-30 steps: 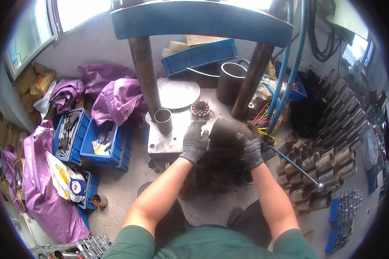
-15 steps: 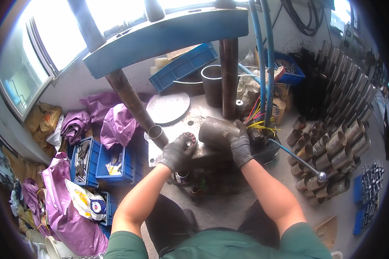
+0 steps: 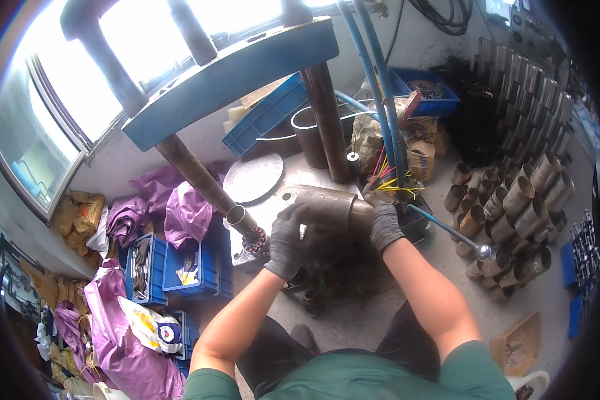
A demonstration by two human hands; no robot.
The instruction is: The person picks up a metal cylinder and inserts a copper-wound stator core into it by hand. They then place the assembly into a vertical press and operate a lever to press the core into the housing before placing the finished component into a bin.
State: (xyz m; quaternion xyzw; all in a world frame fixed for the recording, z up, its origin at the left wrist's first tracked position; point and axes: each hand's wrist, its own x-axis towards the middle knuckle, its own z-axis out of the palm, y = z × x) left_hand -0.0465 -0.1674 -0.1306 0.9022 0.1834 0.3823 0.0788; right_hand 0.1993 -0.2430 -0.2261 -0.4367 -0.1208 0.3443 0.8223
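Note:
I hold a dull grey metal cylinder [image 3: 323,205] on its side over the front of the press table [image 3: 250,262]. Gloved in grey, my left hand [image 3: 285,241] is closed against its left end, fingers curled at the rim. My right hand [image 3: 385,228], in a matching glove, grips a narrower metal section [image 3: 362,216] that sticks out of the cylinder's right end. Whether the two sections are one piece I cannot tell. On the table's left corner lies a ring-shaped part with reddish segments [image 3: 253,240], beside a short open metal tube [image 3: 239,217].
A blue press frame [image 3: 240,77] with thick columns [image 3: 327,123] surrounds the table. Behind my hands are a round metal plate [image 3: 253,179] and a larger pipe [image 3: 307,137]. A blue lever with a ball end [image 3: 484,252] juts right, near stacked metal tubes [image 3: 517,197]. Blue crates [image 3: 190,273] stand left.
My left hand has let go of the ring-shaped part, now on the table's left corner, and moved onto the cylinder's left end. The narrower section now shows at the right end. The view has shifted.

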